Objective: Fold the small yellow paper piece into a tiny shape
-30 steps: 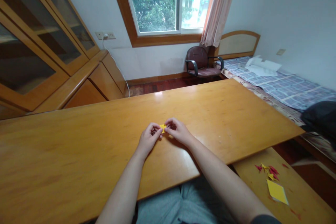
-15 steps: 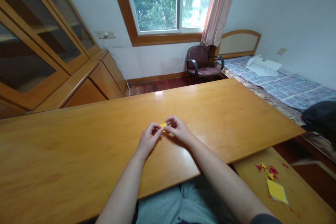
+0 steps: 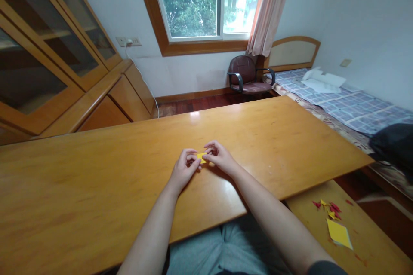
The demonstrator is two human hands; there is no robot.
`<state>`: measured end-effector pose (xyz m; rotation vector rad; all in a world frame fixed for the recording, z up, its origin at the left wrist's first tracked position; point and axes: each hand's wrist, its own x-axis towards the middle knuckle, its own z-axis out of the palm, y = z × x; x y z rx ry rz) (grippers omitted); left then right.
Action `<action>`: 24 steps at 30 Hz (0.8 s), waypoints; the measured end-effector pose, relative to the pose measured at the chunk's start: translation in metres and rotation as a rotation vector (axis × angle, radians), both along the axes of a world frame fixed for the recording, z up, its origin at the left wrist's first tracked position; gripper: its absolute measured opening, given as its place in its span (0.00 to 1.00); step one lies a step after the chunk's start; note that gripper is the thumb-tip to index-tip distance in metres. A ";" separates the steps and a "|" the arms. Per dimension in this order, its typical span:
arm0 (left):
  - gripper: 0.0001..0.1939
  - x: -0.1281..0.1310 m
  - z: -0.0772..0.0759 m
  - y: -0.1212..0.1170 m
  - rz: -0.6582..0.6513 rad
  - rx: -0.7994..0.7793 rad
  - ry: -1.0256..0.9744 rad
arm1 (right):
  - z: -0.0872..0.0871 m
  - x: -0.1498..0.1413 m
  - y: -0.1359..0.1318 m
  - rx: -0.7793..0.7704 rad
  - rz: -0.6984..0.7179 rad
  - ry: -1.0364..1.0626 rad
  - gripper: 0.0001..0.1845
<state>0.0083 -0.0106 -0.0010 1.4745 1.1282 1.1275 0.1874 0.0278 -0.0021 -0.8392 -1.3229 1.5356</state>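
Note:
A small piece of yellow folded paper (image 3: 201, 157) is held between my two hands, low over the wooden table (image 3: 112, 180). My left hand (image 3: 184, 169) pinches its left side, with the thumb on the near face and the other fingers curled behind. From the right, my right hand (image 3: 220, 159) grips the opposite side between thumb and fingertips. Part of the paper is covered by the fingers, so its exact folds cannot be made out.
On a lower surface at the right lie a stack of yellow paper squares (image 3: 339, 234) and several small red and yellow folded paper pieces (image 3: 332, 212). A chair (image 3: 247, 77) stands beyond the table. A bed (image 3: 364, 103) with a black bag (image 3: 395, 148) is at right.
My thumbs and fingers have shifted slightly apart, and more of the yellow paper's face shows between them. Both hands keep hold of it in nearly the same place.

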 end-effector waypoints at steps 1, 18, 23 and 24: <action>0.16 0.000 0.000 0.000 -0.005 -0.009 -0.011 | -0.001 0.000 0.000 -0.003 0.001 0.001 0.22; 0.15 0.000 0.004 0.003 0.060 -0.050 -0.073 | 0.002 0.002 0.001 -0.022 0.043 -0.012 0.24; 0.15 -0.001 0.002 0.004 0.068 -0.045 -0.062 | 0.003 0.003 0.000 -0.024 0.055 -0.013 0.24; 0.15 -0.002 0.001 0.004 0.066 -0.040 -0.054 | 0.004 0.003 0.000 -0.025 0.055 -0.012 0.24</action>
